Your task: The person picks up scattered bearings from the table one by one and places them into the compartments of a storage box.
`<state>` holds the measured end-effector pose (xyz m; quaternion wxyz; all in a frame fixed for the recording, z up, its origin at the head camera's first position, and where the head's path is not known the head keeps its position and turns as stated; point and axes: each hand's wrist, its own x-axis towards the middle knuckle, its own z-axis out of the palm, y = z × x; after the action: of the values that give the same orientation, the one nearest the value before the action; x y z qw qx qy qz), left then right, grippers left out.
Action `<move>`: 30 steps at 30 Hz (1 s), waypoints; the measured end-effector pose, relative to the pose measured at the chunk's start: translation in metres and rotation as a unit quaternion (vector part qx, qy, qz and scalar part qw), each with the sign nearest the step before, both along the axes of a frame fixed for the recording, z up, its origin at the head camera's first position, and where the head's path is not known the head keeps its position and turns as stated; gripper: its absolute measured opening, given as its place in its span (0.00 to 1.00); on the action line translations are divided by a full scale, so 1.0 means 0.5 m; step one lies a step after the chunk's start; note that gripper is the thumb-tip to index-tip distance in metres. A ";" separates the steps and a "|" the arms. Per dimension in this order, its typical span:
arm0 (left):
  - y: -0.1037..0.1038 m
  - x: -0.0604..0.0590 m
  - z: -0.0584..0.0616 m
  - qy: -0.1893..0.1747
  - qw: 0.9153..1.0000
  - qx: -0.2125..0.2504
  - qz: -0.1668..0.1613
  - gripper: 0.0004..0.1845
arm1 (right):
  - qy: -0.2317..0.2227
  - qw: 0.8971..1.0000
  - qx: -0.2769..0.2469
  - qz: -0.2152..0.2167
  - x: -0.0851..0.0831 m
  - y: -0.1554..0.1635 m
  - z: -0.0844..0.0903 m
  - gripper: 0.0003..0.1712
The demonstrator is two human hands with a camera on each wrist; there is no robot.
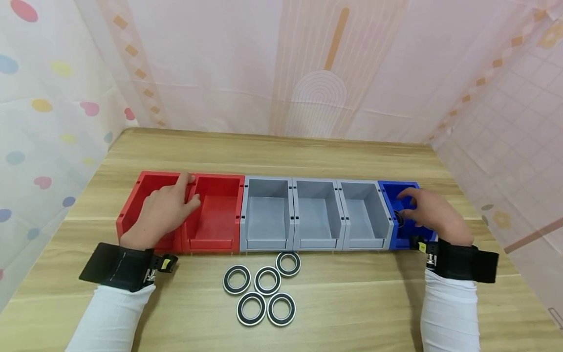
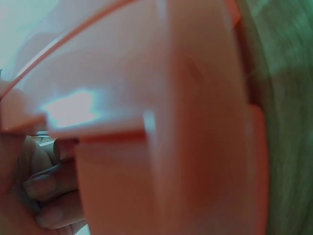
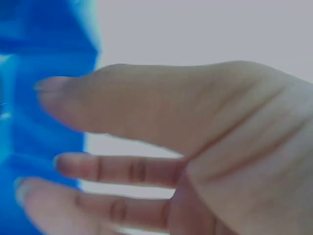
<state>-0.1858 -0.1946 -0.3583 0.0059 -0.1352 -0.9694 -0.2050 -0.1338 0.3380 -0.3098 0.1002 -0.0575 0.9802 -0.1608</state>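
**Head view: both hands recorded at the ends of the bin row**

The left hand [image 1: 163,211] was laid over the far-left red bin [image 1: 140,205], fingers bent over the wall shared with the second red bin [image 1: 216,210], gripping it. The right hand [image 1: 433,215] was held over the blue bin [image 1: 402,195], fingers extended and relaxed; a dark ring [image 1: 398,218] was noted inside the bin by the fingertips, contact undetermined. Five bearing rings [image 1: 264,288] were found on the table [image 1: 352,303] before the grey bins [image 1: 316,215].

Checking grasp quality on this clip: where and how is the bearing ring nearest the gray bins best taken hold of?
Pinch the bearing ring across its rim from above, one finger in the open centre. It lies flat on the table, touching a neighbouring ring.
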 end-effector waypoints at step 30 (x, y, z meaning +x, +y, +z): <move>0.012 -0.001 0.001 -0.008 1.000 0.005 -0.001 0.28 | 0.074 0.914 0.043 0.397 0.115 -0.372 -0.050 0.28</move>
<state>-0.1865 -0.1888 -0.3577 -0.0014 -0.1345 -0.9682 -0.2110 -0.0763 0.1520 -0.3348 0.0851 -0.4494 0.8872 -0.0605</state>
